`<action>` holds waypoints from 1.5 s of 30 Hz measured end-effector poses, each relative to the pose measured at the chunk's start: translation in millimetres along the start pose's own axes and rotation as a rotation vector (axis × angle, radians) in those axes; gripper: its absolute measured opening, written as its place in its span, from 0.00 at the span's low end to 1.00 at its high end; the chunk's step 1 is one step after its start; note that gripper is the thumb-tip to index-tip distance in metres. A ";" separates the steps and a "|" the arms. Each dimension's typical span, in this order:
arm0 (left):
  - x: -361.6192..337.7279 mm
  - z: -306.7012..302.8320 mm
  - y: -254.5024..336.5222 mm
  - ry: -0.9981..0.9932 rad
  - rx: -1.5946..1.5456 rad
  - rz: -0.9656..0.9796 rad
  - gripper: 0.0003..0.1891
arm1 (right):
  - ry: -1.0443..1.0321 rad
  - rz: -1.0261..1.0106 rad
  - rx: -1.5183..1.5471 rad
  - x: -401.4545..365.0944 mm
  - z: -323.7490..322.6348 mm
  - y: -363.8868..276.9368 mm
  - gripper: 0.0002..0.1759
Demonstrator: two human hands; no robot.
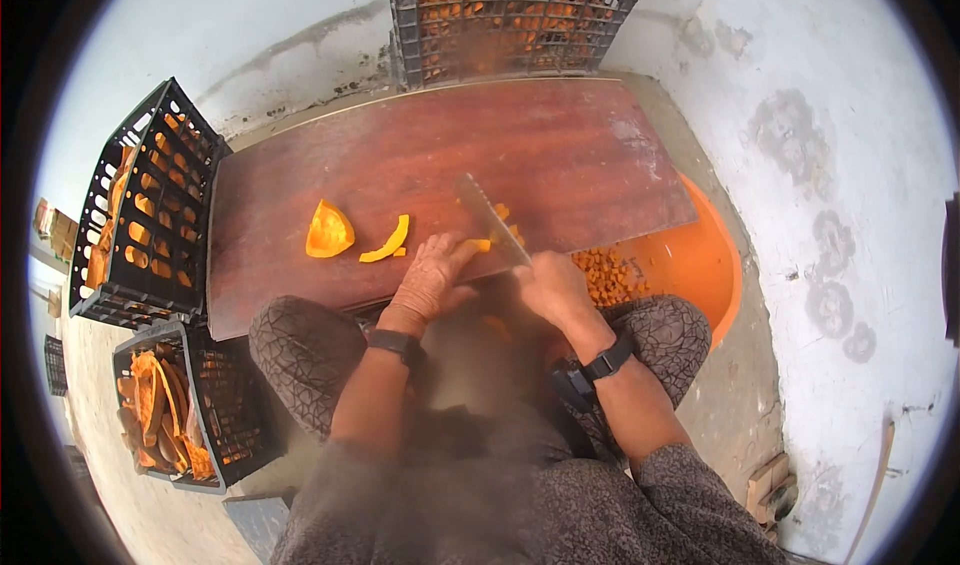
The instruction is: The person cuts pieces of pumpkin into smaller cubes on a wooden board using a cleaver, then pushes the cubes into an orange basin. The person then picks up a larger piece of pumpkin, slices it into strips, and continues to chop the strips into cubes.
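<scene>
My right hand (557, 287) is closed round the handle of a knife (492, 217), its blade slanting up and left over the board's near edge. Beside the blade, my left hand (437, 270) presses a short pumpkin strip (480, 246) onto the red-brown board (450, 155). Small cut pumpkin pieces (515, 233) lie on the far side of the blade, partly hidden by it. Left of my left hand rest a curved pumpkin slice (389, 244) and a thick pumpkin wedge (329, 231).
An orange tub (722, 250) with many pumpkin cubes (608, 277) stands under the board's right end. Black crates of pumpkin pieces stand at the left (150, 205) and behind the board (515, 30). Another crate (200, 455) at lower left holds pumpkin offcuts. A white wall borders the right.
</scene>
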State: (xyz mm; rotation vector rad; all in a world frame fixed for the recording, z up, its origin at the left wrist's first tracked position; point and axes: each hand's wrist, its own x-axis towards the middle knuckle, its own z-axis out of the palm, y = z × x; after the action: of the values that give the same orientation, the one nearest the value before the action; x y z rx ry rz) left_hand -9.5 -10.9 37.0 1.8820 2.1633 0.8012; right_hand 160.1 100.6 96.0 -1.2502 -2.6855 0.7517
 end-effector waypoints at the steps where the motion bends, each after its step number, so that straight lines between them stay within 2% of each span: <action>1: -0.3 0.2 -1.8 -0.033 -0.026 0.006 0.33 | -0.005 -0.001 0.002 0.0 -0.3 -1.1 0.15; 14: -4.5 8.7 -0.6 0.075 -0.036 0.044 0.24 | -0.016 0.003 -0.019 -1.2 -1.4 -3.8 0.14; 19: -3.4 10.8 -1.5 0.158 0.037 -0.015 0.22 | -0.005 -0.009 -0.007 0.0 2.6 -1.2 0.14; 23: 0.5 5.5 0.6 0.093 0.055 -0.095 0.21 | -0.005 -0.013 -0.007 0.0 3.2 -0.5 0.15; 26: 2.5 7.7 -1.6 0.192 0.028 -0.071 0.18 | -0.014 -0.005 -0.029 -1.8 -0.3 -3.3 0.15; 28: 5.0 5.8 1.8 0.186 -0.017 -0.174 0.15 | -0.031 -0.007 -0.052 0.2 1.4 -1.6 0.15; 32: 10.2 21.3 -10.9 0.191 -0.016 -0.213 0.13 | -0.023 0.004 -0.027 -0.7 -0.4 -3.6 0.15; 34: 11.7 16.7 -7.4 0.248 -0.237 -0.373 0.15 | -0.026 0.027 -0.032 -1.4 -1.9 -5.9 0.16; 35: 12.8 14.6 -7.1 0.248 -0.238 -0.372 0.15 | -0.025 0.027 -0.033 -1.3 -2.3 -6.0 0.16; 37: 14.7 11.5 -7.5 0.177 -0.324 -0.470 0.17 | -0.044 0.032 -0.037 -1.3 -2.7 -6.5 0.15; 41: 14.8 12.3 -10.1 0.210 -0.362 -0.450 0.15 | -0.083 0.021 -0.019 -0.1 -6.9 -7.5 0.19; 43: 13.8 14.8 -11.7 0.275 -0.242 -0.325 0.15 | -0.079 0.012 -0.044 0.2 -6.9 -7.5 0.18; 45: 12.5 11.0 -7.3 0.265 -0.219 -0.286 0.14 | -0.067 0.001 -0.016 0.8 -6.4 -4.9 0.18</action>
State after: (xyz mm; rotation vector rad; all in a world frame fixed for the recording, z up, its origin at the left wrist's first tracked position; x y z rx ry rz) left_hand -13.2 3.7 27.0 1.3885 2.3094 1.2217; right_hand 157.9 101.1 103.8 -1.2527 -2.7493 0.7871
